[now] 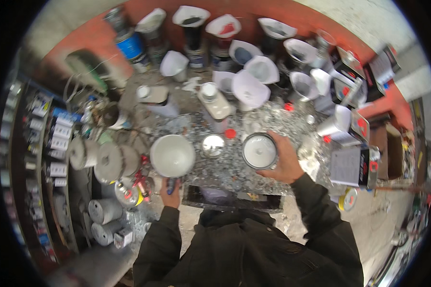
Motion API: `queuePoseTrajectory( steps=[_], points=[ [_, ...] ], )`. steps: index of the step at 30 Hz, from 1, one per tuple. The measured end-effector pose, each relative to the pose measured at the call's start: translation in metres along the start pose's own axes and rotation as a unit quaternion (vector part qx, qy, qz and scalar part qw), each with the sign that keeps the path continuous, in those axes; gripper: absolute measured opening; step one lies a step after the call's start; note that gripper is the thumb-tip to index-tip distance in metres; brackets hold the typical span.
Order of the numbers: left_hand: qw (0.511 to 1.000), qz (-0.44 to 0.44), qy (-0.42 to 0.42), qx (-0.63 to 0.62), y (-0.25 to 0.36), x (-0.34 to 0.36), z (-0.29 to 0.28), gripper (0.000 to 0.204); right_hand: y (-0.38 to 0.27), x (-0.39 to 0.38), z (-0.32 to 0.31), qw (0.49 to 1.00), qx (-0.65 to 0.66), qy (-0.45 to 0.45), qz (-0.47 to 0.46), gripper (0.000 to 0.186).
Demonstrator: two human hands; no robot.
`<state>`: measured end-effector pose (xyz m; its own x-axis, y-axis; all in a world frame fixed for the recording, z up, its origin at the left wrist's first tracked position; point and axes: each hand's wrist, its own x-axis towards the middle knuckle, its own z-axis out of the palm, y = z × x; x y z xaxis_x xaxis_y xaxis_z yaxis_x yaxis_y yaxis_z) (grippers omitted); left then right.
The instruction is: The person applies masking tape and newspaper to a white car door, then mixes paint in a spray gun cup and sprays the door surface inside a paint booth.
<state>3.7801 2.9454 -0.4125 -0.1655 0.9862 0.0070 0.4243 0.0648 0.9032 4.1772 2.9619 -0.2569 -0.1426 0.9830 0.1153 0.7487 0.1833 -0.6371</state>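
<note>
Dark-rimmed can (259, 150), head view: held in R hand (287, 160), fingers and thumb wrapped round its right side, over table (220, 170) nr front edge. White cup (173, 156) lies L of it, apart, w/ round silver lid (213, 145) betw. L hand (171, 197), nearer cup, grips dark handle (171, 184) just below. Can's top faces cam; long axis approx. vert.

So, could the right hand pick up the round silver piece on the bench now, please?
Probably not: the right hand is gripping a container with white contents, which would likely need setting down first. The round silver piece lies to its left, with nothing tall in between.
</note>
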Motion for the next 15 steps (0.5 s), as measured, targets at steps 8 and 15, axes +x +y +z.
queuePoseTrajectory(
  steps=[8, 15],
  points=[
    [0.995, 0.013, -0.060, 0.083, 0.031, -0.030, -0.012, 0.029, -0.107, 0.069, -0.023, 0.968, -0.057, -0.143, -0.197, 0.097],
    [0.983, 0.029, -0.139, 0.117, 0.054, -0.033, 0.004, 0.043, -0.119, 0.070, -0.012, 0.957, 0.033, -0.215, -0.190, 0.092]
  ],
)
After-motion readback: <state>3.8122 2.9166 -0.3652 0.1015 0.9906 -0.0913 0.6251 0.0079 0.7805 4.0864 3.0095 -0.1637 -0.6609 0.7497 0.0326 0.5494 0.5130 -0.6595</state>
